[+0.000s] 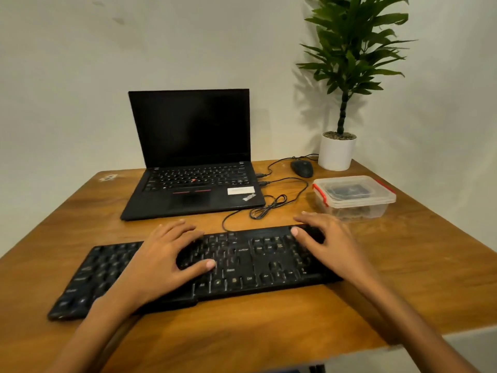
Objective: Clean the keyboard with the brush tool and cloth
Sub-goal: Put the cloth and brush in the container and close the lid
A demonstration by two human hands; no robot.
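A black full-size keyboard [242, 262] lies slanted across the near half of the wooden table [403, 265], with its cable running to the laptop. My left hand [158, 259] lies flat over the keyboard's middle, fingers spread past the far edge and thumb on the keys. My right hand [328, 243] covers the keyboard's right end, fingertips over the far right corner and thumb on top. Neither hand holds a tool. A clear lidded plastic box [355, 197] with red clips stands just beyond my right hand; the dark items inside are unclear.
An open black laptop [193, 184] with a dark screen stands behind the keyboard. A wired black mouse [302, 168] and coiled cables [269, 207] lie to its right. A potted plant in a white pot [336, 152] fills the back right corner by the wall.
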